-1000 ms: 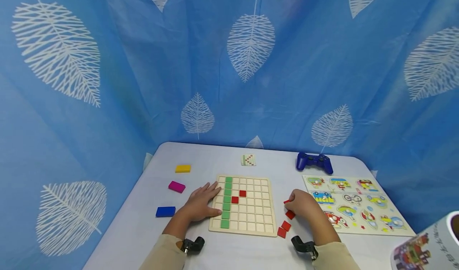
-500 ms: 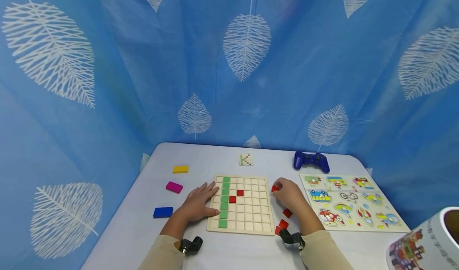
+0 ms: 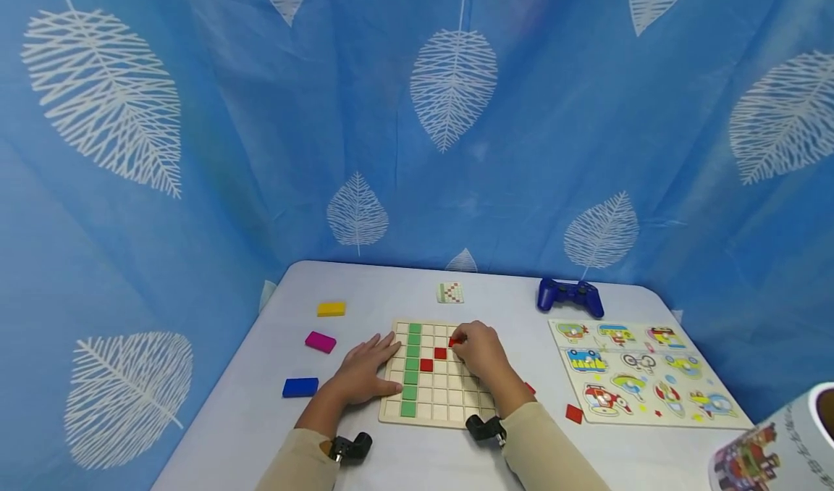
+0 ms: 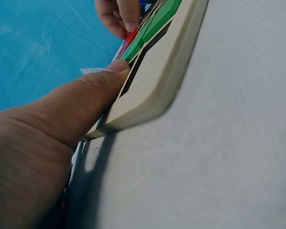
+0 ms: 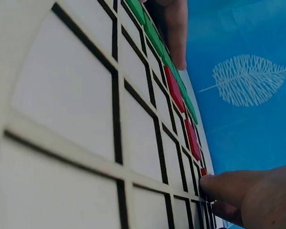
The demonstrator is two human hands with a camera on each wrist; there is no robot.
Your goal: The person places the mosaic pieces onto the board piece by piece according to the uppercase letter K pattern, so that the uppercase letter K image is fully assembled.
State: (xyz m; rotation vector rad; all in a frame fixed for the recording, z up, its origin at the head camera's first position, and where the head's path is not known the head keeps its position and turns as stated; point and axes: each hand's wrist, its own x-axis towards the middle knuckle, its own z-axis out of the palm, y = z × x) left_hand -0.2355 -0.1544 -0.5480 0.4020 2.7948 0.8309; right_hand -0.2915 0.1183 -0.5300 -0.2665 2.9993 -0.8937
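A wooden grid board lies on the table, with a column of green tiles near its left side. Two red tiles sit diagonally in its cells. My left hand rests at the board's left edge, fingers spread; its thumb touches the rim in the left wrist view. Over the upper part of the board, my right hand pinches another red tile at a cell up and right of those two. Whether that tile is fully seated is hidden by the fingers.
A small pattern card lies behind the board. Yellow, magenta and blue blocks are at left. To the right are a loose red tile, a game controller, a picture puzzle and a white printed cup.
My right hand has carried a red tile from the loose tiles at the right leftward onto the board. One loose red tile now lies farther right, by the puzzle. The left hand stays put.
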